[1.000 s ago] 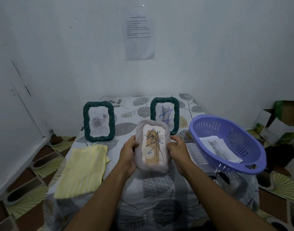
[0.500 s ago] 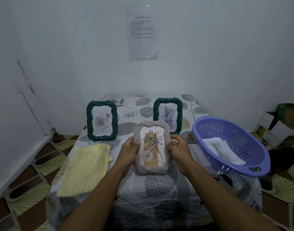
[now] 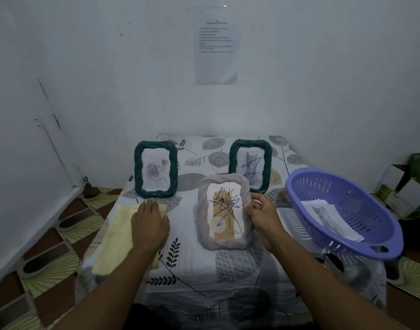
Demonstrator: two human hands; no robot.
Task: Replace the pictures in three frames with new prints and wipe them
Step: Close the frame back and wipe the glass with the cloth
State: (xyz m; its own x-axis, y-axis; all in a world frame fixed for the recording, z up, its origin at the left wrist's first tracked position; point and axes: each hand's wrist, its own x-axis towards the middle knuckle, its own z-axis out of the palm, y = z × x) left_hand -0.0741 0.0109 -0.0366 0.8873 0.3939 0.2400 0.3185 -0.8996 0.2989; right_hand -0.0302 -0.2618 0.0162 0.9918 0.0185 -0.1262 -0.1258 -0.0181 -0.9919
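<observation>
Right hand [image 3: 263,216] grips the pale grey twisted-rope picture frame [image 3: 224,210], likely light and stiff, by its right rim; left hand [image 3: 150,222] lies flat on the limp yellow cloth [image 3: 115,241].

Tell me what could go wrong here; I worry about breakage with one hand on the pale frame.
The right hand alone pinches the pale frame by its edge, so it may slip. The green frame close behind it could topple if nudged. The purple basket sits tilted at the table edge and might slide off.
</observation>
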